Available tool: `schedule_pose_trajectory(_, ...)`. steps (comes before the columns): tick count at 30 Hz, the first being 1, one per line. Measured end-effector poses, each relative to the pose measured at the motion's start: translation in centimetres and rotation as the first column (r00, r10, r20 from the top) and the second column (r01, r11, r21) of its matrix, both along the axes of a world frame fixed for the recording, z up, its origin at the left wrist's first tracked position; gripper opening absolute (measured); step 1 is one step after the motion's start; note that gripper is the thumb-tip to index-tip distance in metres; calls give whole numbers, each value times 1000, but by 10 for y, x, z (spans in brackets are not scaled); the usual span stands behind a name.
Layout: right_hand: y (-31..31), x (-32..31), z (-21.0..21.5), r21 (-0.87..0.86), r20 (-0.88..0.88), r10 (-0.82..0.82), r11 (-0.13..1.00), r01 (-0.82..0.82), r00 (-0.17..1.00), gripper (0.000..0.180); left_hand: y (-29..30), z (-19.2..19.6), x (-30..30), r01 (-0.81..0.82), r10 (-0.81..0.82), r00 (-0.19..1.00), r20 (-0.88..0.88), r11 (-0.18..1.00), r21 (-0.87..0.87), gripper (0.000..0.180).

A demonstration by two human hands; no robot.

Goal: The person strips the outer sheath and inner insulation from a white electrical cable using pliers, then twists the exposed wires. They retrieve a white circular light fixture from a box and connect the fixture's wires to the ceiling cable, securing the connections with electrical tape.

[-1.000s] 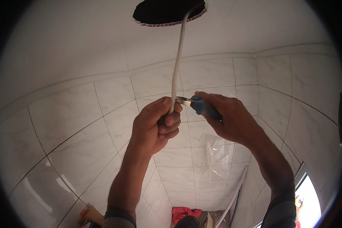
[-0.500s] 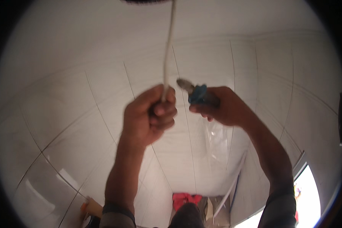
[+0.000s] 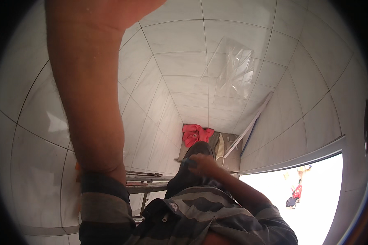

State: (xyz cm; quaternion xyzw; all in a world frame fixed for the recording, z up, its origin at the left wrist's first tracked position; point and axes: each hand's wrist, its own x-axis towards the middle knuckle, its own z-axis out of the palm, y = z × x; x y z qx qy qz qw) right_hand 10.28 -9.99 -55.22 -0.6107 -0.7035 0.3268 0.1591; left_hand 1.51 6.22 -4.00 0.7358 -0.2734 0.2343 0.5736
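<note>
My left forearm is raised steeply along the left side, so only the heel of my left hand (image 3: 110, 10) shows at the upper edge. Its fingers are out of the picture, and whatever they may hold is hidden. Down by my bent leg, my right hand (image 3: 205, 165) is closed on a pair of pliers (image 3: 187, 162) with blue-green handles. The metal jaws point left across the dark trousers (image 3: 180, 179). The pale cable is not in sight now.
Marble-look tiled walls (image 3: 180, 63) surround me, with a clear plastic sheet (image 3: 237, 67) on the far one. Below are a red cloth (image 3: 195, 135), a long white strip (image 3: 249, 124) leaning in the corner, a metal ladder or scaffold (image 3: 147, 188), and a bright opening (image 3: 282, 196) at lower right.
The view has tipped downward. My left hand has gone up, nearly out of the picture, and the cable with it. My right hand has dropped to my leg with the pliers.
</note>
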Motion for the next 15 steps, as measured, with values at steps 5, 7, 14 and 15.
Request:
schedule_pose_trajectory(5,-19,-25,-62,87,-13,66,994,-65,998,62,-1,-15,-1,-7,6,1000,-15,997,-73,39)
schedule_pose_trajectory(7,-19,-24,-76,143,-120,83,987,-65,989,63,0,-14,6,10,-11,1000,-5,997,-75,38)
schedule_pose_trajectory(14,-20,-15,-54,60,-106,105,993,-99,989,63,-9,-1,25,27,-21,996,83,997,-70,35)
schedule_pose_trajectory(15,-16,-12,-59,77,-174,84,994,-72,981,63,-12,0,28,-12,20,995,99,996,-84,35)
